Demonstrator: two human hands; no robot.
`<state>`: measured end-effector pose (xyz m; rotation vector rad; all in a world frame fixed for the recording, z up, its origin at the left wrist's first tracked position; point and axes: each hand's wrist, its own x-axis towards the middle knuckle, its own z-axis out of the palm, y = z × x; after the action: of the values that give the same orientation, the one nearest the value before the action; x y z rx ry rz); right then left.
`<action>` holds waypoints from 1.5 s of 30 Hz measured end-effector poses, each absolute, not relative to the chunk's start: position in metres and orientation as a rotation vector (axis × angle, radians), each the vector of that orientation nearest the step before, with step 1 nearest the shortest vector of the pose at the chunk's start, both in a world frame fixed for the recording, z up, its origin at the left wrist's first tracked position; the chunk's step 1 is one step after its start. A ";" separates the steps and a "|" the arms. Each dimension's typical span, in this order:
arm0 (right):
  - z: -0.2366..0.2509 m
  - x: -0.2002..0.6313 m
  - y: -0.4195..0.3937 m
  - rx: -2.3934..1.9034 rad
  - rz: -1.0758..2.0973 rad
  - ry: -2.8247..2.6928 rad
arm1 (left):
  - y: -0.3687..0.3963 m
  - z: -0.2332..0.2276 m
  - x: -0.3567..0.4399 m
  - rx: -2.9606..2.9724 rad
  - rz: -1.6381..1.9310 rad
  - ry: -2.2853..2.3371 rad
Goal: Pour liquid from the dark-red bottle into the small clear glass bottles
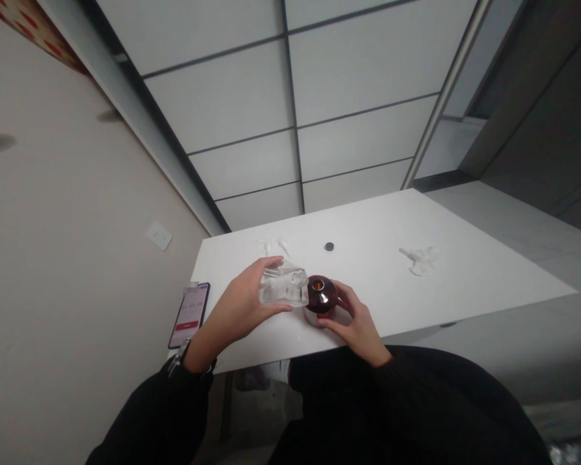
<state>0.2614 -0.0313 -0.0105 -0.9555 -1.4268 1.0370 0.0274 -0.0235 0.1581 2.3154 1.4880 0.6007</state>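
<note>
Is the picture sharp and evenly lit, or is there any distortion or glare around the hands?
Head view: wide-angle distortion bends and tilts the wall lines; light is dim and soft, no hard glare; the clear bottle in the left hand looks slightly blurred, the dark brown bottle under the right hand shows a small highlight.

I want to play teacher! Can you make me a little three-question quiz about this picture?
1. True or false: the left hand holds the clear glass bottle tilted toward the dark brown round glass bottle.
2. Which hand steadies the brown bottle: A left, B right?
3. What lies at the white table's left edge?

Key: 1 true. 2 B, the right hand. 3 A smartphone with a lit screen.
</note>
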 end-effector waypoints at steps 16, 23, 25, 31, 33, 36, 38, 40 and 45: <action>-0.005 0.260 -0.033 -0.928 1.072 -1.428 | -0.011 0.179 0.030 2.641 0.389 1.364; -0.005 0.261 -0.033 -0.929 1.053 -1.439 | -0.014 0.184 0.030 2.720 0.342 1.362; -0.004 0.261 -0.033 -0.929 1.051 -1.448 | -0.014 0.185 0.030 2.728 0.325 1.362; -0.001 0.260 -0.034 -0.928 1.064 -1.446 | -0.015 0.189 0.032 2.748 0.305 1.364; -0.001 0.260 -0.034 -0.936 1.062 -1.443 | -0.015 0.190 0.032 2.753 0.301 1.353; -0.002 0.261 -0.034 -0.940 1.058 -1.441 | -0.016 0.190 0.032 2.761 0.302 1.354; -0.003 0.261 -0.034 -0.939 1.055 -1.443 | -0.016 0.191 0.032 2.765 0.302 1.358; -0.004 0.261 -0.034 -0.944 1.046 -1.449 | -0.016 0.192 0.033 2.759 0.301 1.364; -0.008 0.261 -0.033 -0.932 1.026 -1.453 | -0.016 0.197 0.033 2.764 0.294 1.363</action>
<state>0.2611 -0.0329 -0.0082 -0.9316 -1.4527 1.0259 0.0334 -0.0157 0.1969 2.7638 1.3634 0.2936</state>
